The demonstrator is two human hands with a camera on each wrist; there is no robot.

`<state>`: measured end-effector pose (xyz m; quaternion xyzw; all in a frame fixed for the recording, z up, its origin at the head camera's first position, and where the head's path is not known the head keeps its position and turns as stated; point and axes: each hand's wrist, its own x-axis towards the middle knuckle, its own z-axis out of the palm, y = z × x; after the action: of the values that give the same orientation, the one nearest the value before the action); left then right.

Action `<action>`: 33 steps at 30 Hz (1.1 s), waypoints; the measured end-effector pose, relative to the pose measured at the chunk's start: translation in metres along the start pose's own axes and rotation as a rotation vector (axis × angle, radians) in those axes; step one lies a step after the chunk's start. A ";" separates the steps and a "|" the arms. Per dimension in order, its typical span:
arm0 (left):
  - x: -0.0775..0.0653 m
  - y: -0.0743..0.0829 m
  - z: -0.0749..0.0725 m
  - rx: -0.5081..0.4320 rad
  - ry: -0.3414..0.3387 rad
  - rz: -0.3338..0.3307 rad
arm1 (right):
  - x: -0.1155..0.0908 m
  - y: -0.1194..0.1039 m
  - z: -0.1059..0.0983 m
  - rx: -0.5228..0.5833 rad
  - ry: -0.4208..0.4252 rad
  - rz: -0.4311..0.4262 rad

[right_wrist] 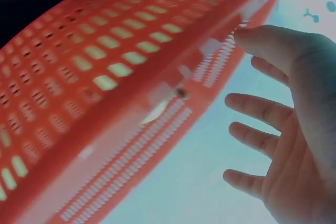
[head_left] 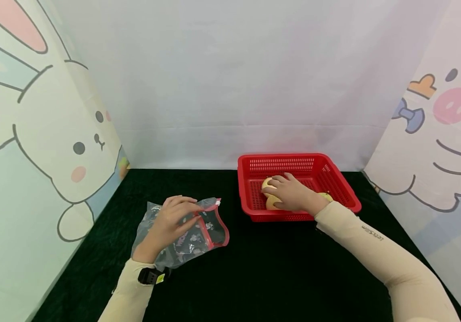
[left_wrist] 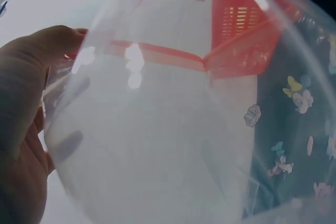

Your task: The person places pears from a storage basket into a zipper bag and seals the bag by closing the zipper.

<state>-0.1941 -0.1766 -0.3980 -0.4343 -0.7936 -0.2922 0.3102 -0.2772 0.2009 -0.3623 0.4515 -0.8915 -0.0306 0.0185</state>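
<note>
My left hand [head_left: 171,222] holds a clear plastic zip bag [head_left: 188,241] by its mouth, the thumb at the red seal strip [left_wrist: 155,53] in the left wrist view. The bag is printed with small cartoon figures, and its red-edged mouth gapes toward the right. Over the red plastic basket [head_left: 340,190] reaches my right hand [head_left: 294,194], fingers apart and loosely bent. Just under its fingertips lie pale yellow round fruits [head_left: 272,202]. Another yellow fruit [head_left: 327,196] shows beside the right wrist. The right wrist view has the hand above the basket's rim, nothing in its grasp.
A dark green cloth [head_left: 270,273] covers the table. A white curtain [head_left: 238,80] hangs behind, and cartoon-printed panels [head_left: 69,147] stand at both sides. The basket's slotted walls rise around the fruits near the back edge.
</note>
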 end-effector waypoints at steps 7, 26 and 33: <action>-0.002 -0.001 0.004 -0.004 0.002 0.007 | 0.000 0.014 0.014 -0.085 -0.078 0.032; -0.001 -0.002 0.008 -0.008 -0.008 0.003 | 0.008 0.036 0.045 0.036 -0.243 0.170; 0.001 -0.001 0.005 0.005 -0.012 -0.013 | 0.005 0.037 0.039 0.011 -0.192 0.164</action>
<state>-0.1966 -0.1730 -0.4012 -0.4302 -0.7988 -0.2898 0.3047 -0.3118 0.2200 -0.3985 0.3723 -0.9232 -0.0675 -0.0671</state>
